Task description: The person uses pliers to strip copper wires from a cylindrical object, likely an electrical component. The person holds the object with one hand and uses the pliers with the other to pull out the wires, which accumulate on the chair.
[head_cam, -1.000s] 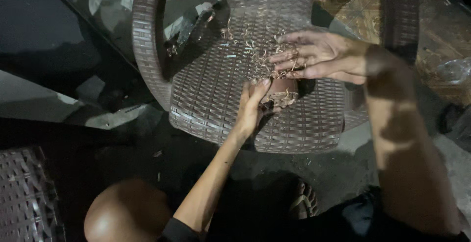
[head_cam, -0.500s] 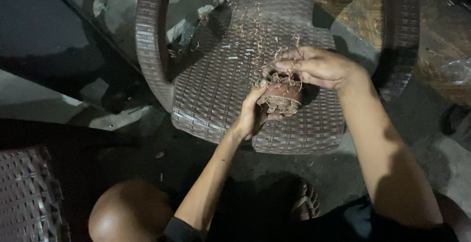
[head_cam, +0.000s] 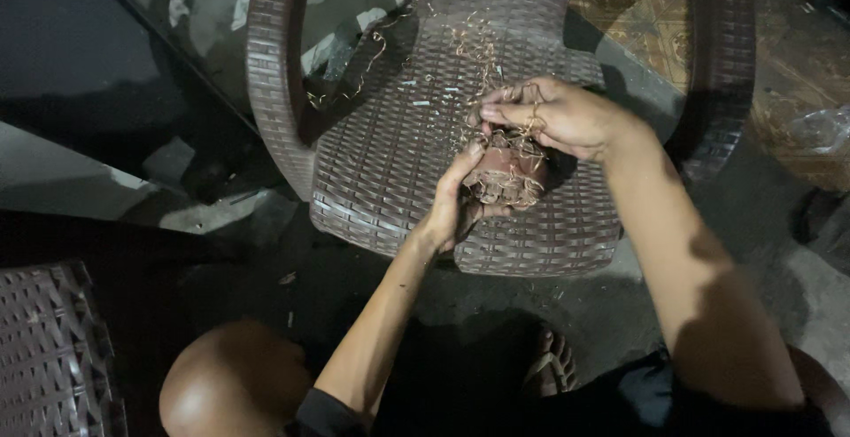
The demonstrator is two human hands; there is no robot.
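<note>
The left hand (head_cam: 456, 202) cupped a small brown fibrous husk (head_cam: 506, 174) from below over the woven chair seat (head_cam: 381, 162), while the right hand (head_cam: 558, 118) pinched loose fibres above it (mid-stripping, seemingly); pulling more would need a firm hold beneath.

— What's the tally?
— Two hands, left hand (head_cam: 456, 202) and right hand (head_cam: 558, 118), on one husk (head_cam: 506, 171).
— Chairs?
— Two: one chair (head_cam: 390, 162) beneath, another chair's corner (head_cam: 53, 348) at lower left. One sandal (head_cam: 553, 371).
</note>
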